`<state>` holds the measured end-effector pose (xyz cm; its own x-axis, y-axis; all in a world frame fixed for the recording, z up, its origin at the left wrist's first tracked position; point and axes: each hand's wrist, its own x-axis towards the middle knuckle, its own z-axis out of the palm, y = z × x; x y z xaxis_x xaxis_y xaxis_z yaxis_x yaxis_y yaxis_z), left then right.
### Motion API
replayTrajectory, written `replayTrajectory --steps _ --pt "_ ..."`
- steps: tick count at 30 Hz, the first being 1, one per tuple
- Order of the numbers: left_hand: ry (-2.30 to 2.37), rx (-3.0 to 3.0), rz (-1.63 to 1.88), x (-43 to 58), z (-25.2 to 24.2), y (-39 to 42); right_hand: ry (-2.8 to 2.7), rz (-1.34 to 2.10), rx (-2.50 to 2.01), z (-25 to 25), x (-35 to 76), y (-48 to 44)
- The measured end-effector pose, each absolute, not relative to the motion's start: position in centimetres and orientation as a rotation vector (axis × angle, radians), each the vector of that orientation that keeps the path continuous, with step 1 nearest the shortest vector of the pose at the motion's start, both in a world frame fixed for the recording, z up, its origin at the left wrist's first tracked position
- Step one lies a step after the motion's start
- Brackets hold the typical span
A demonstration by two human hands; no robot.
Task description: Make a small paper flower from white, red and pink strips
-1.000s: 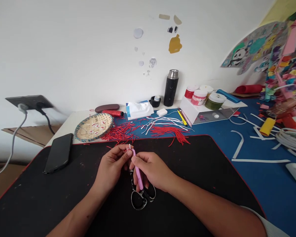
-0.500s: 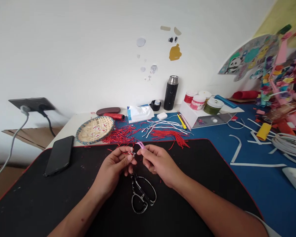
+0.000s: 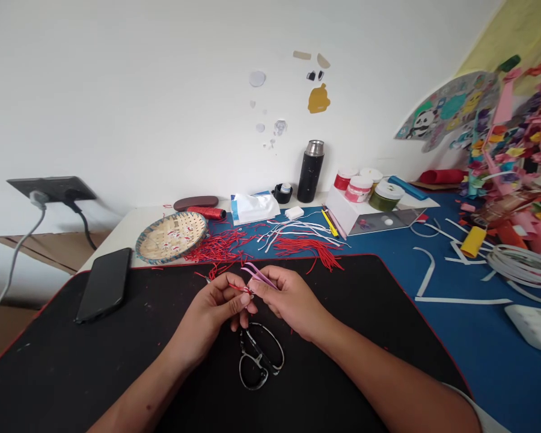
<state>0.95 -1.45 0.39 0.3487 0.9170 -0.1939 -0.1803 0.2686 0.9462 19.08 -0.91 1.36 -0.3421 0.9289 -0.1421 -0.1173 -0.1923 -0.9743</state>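
Over the black mat, my left hand (image 3: 214,307) pinches a small piece of knotted red and white cord (image 3: 247,290) between thumb and fingertips. My right hand (image 3: 291,294) meets it from the right, its thumb and forefinger closed at the same cord. Pink tweezers (image 3: 262,276) are tucked in my right hand, their tips pointing up and left, away from the cord. Fingertips hide most of the knot. Just below the hands lies a pair of scissors (image 3: 261,361) with black and silver handles; its blades are hidden by my left hand.
Behind the mat (image 3: 342,361) are a woven basket (image 3: 171,237) with small scraps, red cord pieces (image 3: 220,245) and white strips (image 3: 297,228). A phone (image 3: 104,284) lies left. A black flask (image 3: 311,174) and lidded jars (image 3: 359,189) stand at the back. Coiled cord (image 3: 516,266) lies right.
My right hand has moved left and down to the cord in my left hand. The tweezers have swung back in its grip. The white loop that stuck up is now covered by fingers.
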Motion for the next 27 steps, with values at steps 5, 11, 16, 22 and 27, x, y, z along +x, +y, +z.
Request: replayTrajectory --steps 5,11,16,22,27 --pt "0.971 1.12 0.966 0.7 0.8 -1.4 -1.322 1.51 -1.097 1.3 19.2 -0.8" --pt "1.166 1.289 0.955 0.1 1.1 -1.0 -1.429 1.31 -1.149 1.2 19.4 -0.6" --pt "1.363 1.53 0.976 -0.3 1.3 -0.8 -1.427 1.295 -1.144 1.4 19.5 -0.5" --pt "1.259 1.464 1.077 -0.1 1.7 -1.5 -1.471 1.337 -1.108 1.5 19.4 -0.9" --pt "1.075 1.278 0.944 0.5 1.6 -1.6 -1.491 1.329 -1.066 1.4 19.4 -1.0"
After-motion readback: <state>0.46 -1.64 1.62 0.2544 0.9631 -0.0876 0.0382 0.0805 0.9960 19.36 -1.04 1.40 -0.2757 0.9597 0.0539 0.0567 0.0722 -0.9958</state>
